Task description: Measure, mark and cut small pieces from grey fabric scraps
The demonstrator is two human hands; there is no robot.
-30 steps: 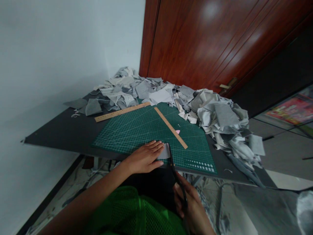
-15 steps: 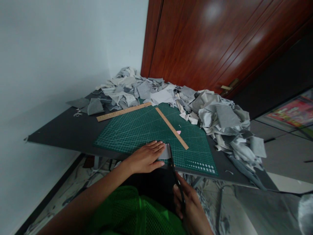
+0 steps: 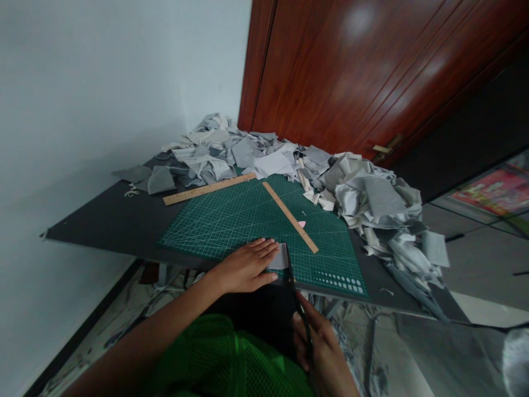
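A pale wall [image 3: 103, 82] adjoins a glossy reddish-brown door [image 3: 330, 71] with a metal handle [image 3: 382, 149]; a grey cabinet [image 3: 479, 259] stands at right.

1. From my remote feed, I read this as a small cloth-cutting workroom; whether inside a home, I couldn't tell.
2. Signs I logged: green gridded cutting mat [image 3: 223, 220], wooden rulers [image 3: 290, 216], black scissors [image 3: 291, 278], grey fabric scraps [image 3: 378, 196] heaped along a dark table [image 3: 111, 220].
3. Setting: panelled wooden door [image 3: 322, 71], plain white wall [image 3: 124, 71].
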